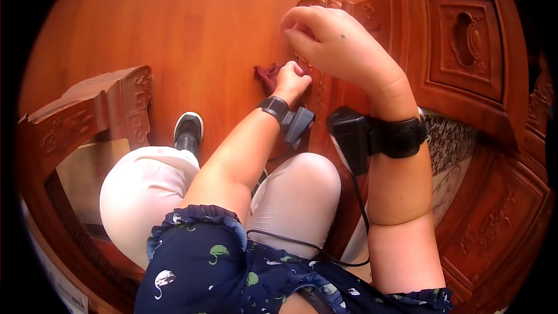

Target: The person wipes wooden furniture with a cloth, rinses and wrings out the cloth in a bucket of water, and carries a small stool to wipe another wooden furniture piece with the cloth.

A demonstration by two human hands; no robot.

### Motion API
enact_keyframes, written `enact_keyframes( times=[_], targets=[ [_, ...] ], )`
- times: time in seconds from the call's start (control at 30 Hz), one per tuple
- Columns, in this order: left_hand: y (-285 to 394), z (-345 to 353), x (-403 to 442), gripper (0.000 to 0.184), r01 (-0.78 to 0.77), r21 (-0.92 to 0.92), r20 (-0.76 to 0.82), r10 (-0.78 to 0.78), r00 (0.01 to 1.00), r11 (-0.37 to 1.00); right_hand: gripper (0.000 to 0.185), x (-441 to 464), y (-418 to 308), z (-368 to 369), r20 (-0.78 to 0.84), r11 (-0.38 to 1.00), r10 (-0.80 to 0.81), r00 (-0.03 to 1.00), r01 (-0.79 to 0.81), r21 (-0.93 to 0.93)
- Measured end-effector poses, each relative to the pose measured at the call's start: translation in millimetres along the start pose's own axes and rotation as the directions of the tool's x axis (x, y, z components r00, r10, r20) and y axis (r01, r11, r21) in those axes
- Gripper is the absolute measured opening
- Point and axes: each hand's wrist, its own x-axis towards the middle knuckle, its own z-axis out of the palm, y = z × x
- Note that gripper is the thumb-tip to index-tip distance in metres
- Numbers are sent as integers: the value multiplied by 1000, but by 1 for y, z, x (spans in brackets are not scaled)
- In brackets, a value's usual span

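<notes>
Maroon cloth (266, 77) crumpled, no clear long axis, spills leftward from left hand (292, 79), fingers clenched on it; right hand (328, 32) farther off, fingers curled (contents? can't tell).

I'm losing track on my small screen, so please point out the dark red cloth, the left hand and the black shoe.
Dark red cloth (267, 78): head view, on its exposed folds.
Left hand (292, 82): head view, on the middle of the curled hand.
Black shoe (188, 127): head view, on its dark upper.
</notes>
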Motion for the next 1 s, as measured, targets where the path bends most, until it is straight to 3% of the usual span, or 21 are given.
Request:
enact_keyframes(
  times=[0.07, 0.13, 0.2, 0.27, 0.4, 0.5, 0.53, 0.63, 0.8, 0.83, 0.9, 1.0],
  targets=[
    [8, -3, -5, 21, -95, 70, 8, 95, 995, 993, 15, 0, 1, 1, -7, 1000, 0, 1000, 0, 6],
    [20, -11, -20, 21, -59, 119, 38, 55, 998, 991, 17, 1, 2, 4, -86, 998, -33, 996, 37, 46],
    [19, -15, -21, 21, -47, 155, 64, 37, 997, 987, 16, 1, 2, 1, -53, 999, -19, 998, 20, 26],
    [13, -15, -17, 23, 113, 119, 151, -131, 980, 986, 16, -1, 2, 1, -13, 1000, -3, 1000, 3, 7],
    [33, -19, -27, 25, 207, 238, 77, -231, 970, 949, 15, -2, 1, -2, -28, 1000, -5, 1000, 6, 24],
    [32, -36, -31, 24, 183, 147, 133, -203, 970, 972, 15, -2, 2, -3, -17, 1000, -2, 1000, 2, 30],
    [30, -39, -33, 20, 183, 23, 49, -184, 982, 983, 16, -2, 2, -3, -13, 1000, 2, 1000, -1, 23],
    [17, -43, -36, 19, 211, -99, 53, -206, 977, 973, 16, -1, 3, -2, -1, 1000, 12, 1000, -12, 1],
    [30, -39, -36, 19, 197, -111, 87, -188, 978, 974, 17, -1, 5, 1, -43, 999, -35, 998, 35, 4],
    [28, -37, -34, 19, 191, -99, 117, -179, 977, 977, 17, -1, 1, -1, -19, 1000, 15, 1000, -15, 18],
    [21, -30, -30, 18, 129, -22, 134, -125, 983, 991, 17, 0, 2, -1, 12, 998, 62, 998, -62, 32],
    [26, -26, -29, 18, 106, 111, 138, -121, 983, 988, 17, -2, 5, 1, -26, 999, -17, 1000, 18, 35]
  ],
)
